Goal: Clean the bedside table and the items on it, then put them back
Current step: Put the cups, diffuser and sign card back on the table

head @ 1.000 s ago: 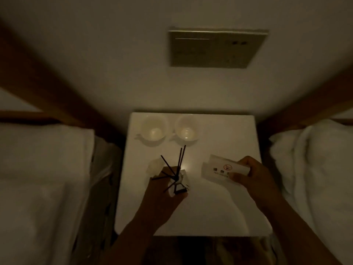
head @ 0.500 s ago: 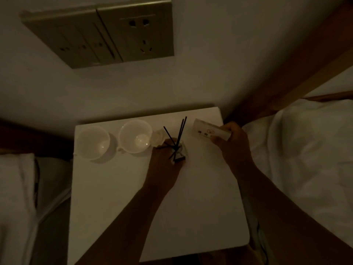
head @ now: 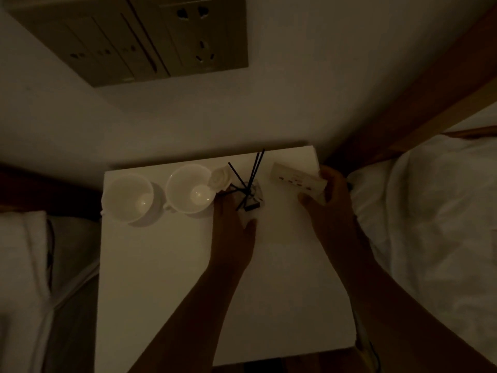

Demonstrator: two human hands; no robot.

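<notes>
The room is dim. A white bedside table (head: pixel 166 278) stands between two beds. Two white cups (head: pixel 129 196) (head: pixel 188 189) sit at its far left. Beside them stands a small reed diffuser bottle with black sticks (head: pixel 248 184) and a white flower-shaped piece (head: pixel 221 177). My left hand (head: pixel 232 230) is wrapped around the bottle's base, with something white, maybe a tissue, under the fingers. My right hand (head: pixel 329 203) holds a white sign card (head: pixel 294 179) near the table's far right corner, low over or resting on the top.
A wall panel with switches and sockets (head: pixel 150 39) is above the table. White bedding lies on the left (head: pixel 21 278) and right (head: pixel 435 211). A wooden headboard (head: pixel 419 84) runs at the upper right. A dark cable hangs by the left bed.
Both hands carried the diffuser and the sign card from the middle of the table to its far edge. The diffuser now stands next to the cups. The camera moved closer.
</notes>
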